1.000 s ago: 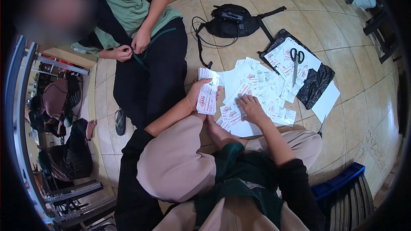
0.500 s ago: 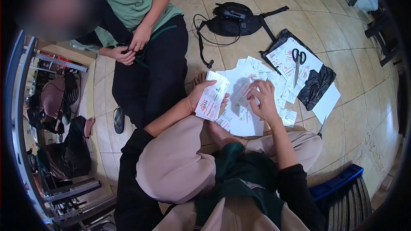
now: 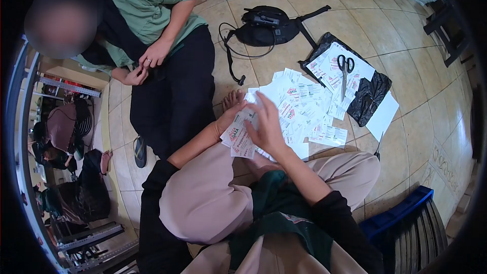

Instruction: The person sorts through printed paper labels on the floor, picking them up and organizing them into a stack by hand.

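A stack of printed paper slips (image 3: pixel 240 139) is fanned a little in my left hand (image 3: pixel 226 120), whose fingers wrap its left side. Over the stack's right side is my right hand (image 3: pixel 269 128), with thumb and fingers around the slips' edge; it touches the stack, and the fingertips are slightly blurred. Many loose printed slips (image 3: pixel 299 102) lie overlapping on white sheets on the tiled floor, just right of my hands. Scissors with black handles (image 3: pixel 345 71) rest on more slips and a black plastic bag (image 3: pixel 372 99) farther right.
Another person in a green shirt (image 3: pixel 147 5) sits at the upper left, hands together. A black waist bag (image 3: pixel 269 28) with a cable lies ahead. A blue-edged rack (image 3: pixel 401 213) stands at the lower right, a dark stool (image 3: pixel 446 35) at the far right. A sandal (image 3: pixel 140 151) lies left.
My right hand has moved left from above the loose slips to the stack in my left hand. The slips in the stack are now more spread. The other person's hands have shifted slightly.
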The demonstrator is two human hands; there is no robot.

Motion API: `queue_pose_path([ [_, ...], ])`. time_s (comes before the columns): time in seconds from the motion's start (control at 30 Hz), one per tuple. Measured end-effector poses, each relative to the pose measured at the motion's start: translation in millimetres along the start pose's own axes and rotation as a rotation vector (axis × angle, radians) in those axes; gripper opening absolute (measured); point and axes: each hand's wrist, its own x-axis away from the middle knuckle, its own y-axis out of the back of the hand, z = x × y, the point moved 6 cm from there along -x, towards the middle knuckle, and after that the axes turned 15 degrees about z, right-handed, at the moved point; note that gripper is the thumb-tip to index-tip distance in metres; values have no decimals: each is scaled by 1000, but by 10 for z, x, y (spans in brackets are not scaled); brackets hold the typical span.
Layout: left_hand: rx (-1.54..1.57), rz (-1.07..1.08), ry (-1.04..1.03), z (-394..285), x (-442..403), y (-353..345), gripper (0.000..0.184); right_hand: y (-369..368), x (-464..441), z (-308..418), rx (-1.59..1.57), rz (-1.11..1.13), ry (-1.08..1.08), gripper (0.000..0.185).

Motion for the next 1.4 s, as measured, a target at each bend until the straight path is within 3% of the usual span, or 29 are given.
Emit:
queue_pose_path([
  [0.1,45,8,37,9,24,-197,57,203,22,-155,69,-155,-149,46],
  [0.17,163,240,245,127,27,-267,65,42,54,-439,-173,125,-298,48],
  [0.2,108,247,254,131,23,-278,68,-14,90,-496,-350,233,-321,51],
  [0.3,228,177,182,148,-15,-283,54,116,191,-861,-457,172,-360,42],
  [0.37,370,85,160,123,-7,-333,53,269,331,-1200,-358,18,-516,39],
  [0.4,356,77,90,51,-17,-366,54,326,413,-1373,-114,-9,-545,45],
  [0.43,339,71,20,-16,-33,-375,55,295,554,-1571,148,16,-517,55],
  [0.5,287,100,0,-37,-58,-275,63,235,690,-1599,392,134,-757,53],
  [0.73,129,-7,-85,-91,-55,-157,62,159,805,-1754,437,155,-685,38],
  [0.8,92,7,-90,-115,-65,-168,62,221,867,-1990,-171,41,-650,26],
  [0.83,124,19,-95,-114,-66,-180,62,251,876,-2035,-170,41,-651,26],
  [0.9,159,34,-100,-106,-76,-196,63,497,881,-1966,-618,-319,-555,18],
  [0.97,63,-108,-77,-117,-45,-116,63,682,862,-1859,-789,-292,-605,21],
  [1.13,107,15,-56,-56,-97,-129,63,738,591,-1389,-1113,-228,-501,25],
  [1.3,93,-12,-69,-93,-66,-301,63,524,377,-1060,-1117,-191,-478,24],
  [1.4,185,-112,-98,-72,-63,-237,62,657,277,-874,-648,-106,-424,21],
])
